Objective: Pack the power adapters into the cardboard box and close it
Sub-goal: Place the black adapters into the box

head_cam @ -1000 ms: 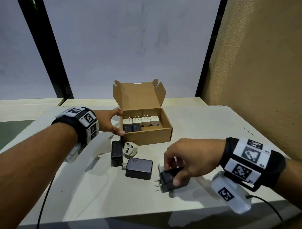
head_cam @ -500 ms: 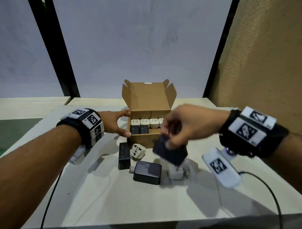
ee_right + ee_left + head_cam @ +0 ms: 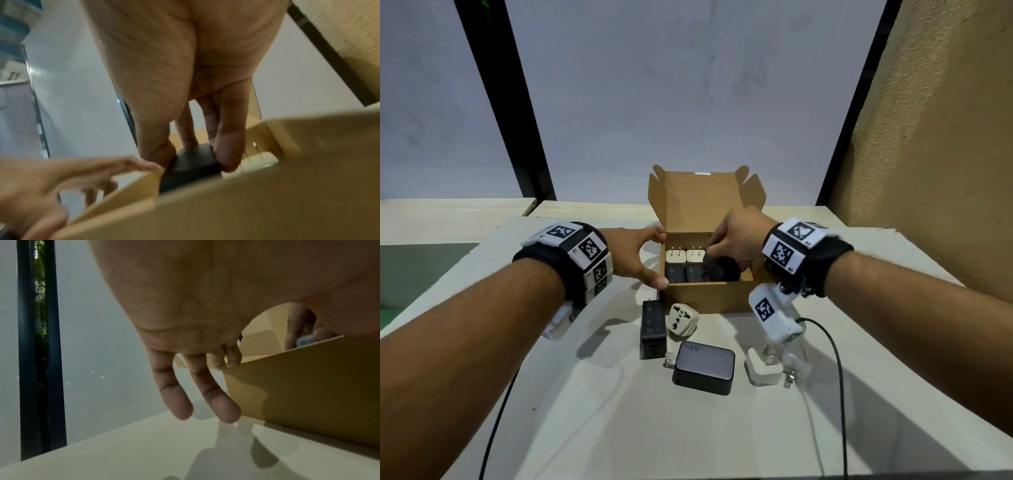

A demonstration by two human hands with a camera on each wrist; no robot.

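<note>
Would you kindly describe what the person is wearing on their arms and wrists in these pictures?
Both forearms are bare, with no sleeves. Each wrist carries a black band: the left band and the right band are covered with white square tags printed with black block patterns. A white camera pod with its own tag hangs under the right wrist, trailing a black cable. Another black cable runs below the left arm.

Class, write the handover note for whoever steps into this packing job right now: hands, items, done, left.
Right hand: grips a black adapter, lowering it into the box.
Left hand: steadies the box's left wall, thumb at the near corner, fingers along the wall.
Done: a row of white plugs and dark adapters sits in the box's left part.
Left: seat the held adapter; pack the tall black charger, travel adapter, flat black charger and white plug from the table; close the lid, which stands open.
</note>
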